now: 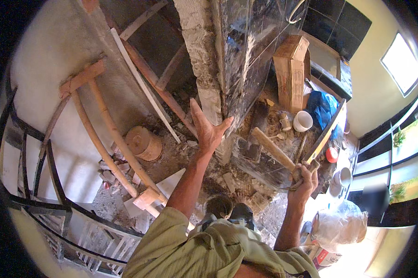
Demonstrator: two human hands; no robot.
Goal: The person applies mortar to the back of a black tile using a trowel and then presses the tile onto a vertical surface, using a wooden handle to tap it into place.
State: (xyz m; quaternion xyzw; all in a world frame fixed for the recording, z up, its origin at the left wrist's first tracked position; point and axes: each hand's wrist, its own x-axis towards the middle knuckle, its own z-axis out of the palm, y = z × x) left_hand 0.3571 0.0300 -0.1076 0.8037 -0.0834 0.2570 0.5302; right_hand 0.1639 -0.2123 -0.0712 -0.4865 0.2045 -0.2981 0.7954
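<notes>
Presently: right hand (304,182), fingers closed about one end of a wooden-handled tool (274,149) (shaft thick, rounded), before a dusty counter (288,144); left hand (209,133), fingers spread, beside the rough plaster edge (200,53) of a dark-tiled wall (261,55), contact unclear. Containers: white bucket (303,122), round, contents indiscernible; tall brown cardboard box (290,78); squat brown drum (144,143), amid rubble (110,173).

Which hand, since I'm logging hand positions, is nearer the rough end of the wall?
Left. The left hand spreads open at the rough wall end, contact unclear; the right hand is farther off, to its right, gripping a wooden-handled tool.
</notes>
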